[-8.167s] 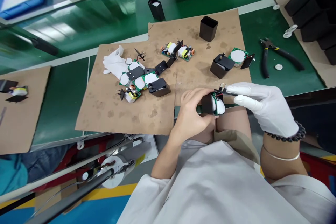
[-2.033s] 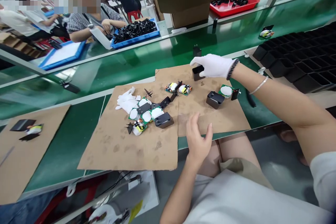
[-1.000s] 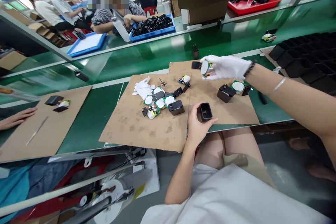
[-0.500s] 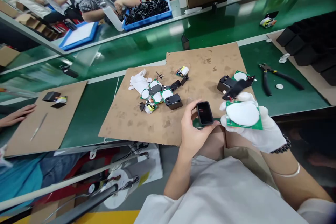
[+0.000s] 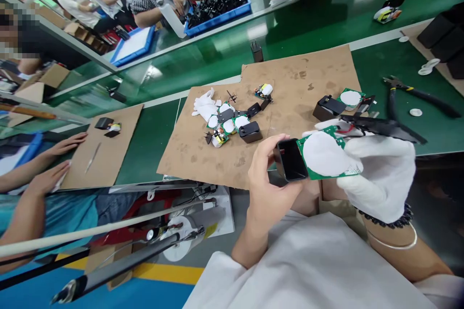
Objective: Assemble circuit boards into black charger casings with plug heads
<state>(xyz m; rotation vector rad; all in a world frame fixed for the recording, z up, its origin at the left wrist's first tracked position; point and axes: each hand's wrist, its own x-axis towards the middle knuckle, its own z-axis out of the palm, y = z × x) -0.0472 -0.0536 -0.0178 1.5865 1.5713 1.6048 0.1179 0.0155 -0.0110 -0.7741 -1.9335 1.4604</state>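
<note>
Black plastic is what the bare left hand point(image 5: 268, 183) is closed round: a small open shell point(image 5: 290, 159), pinched between thumb and fingers in the air just off the near edge of the cardboard sheet point(image 5: 203, 164), above the person's lap. The gloved right hand point(image 5: 377, 174) grips a green board point(image 5: 326, 154) with a round white pad on its face, the glove wrapped round the board's right end. A flat black plug cover point(image 5: 380, 125) lies across the top of that glove, joined to the board by short red wires point(image 5: 344, 129).

Shell's mouth faces up toward the camera and a little to the right, at the board. The long side of its opening runs from far to near, slightly tilted. Board shows its padded face to the camera, with its long axis left to right and its left edge touching or just beside the shell's right rim; I cannot tell which.

Risks, as I judge them: both parts hang past the bench edge, so a loose grip would drop either one into the lap. The board's corner meets the rim at a slant, so a push from either hand could scrape it or lever the shell out of the fingers. The cover rests loosely, and a sideways pull could strain the wires.

Farther off on the cardboard sit a second shell point(image 5: 328, 107) and a heap of parts point(image 5: 232, 123); pliers point(image 5: 416, 96) lie on the green bench point(image 5: 155, 130) to the right
</note>
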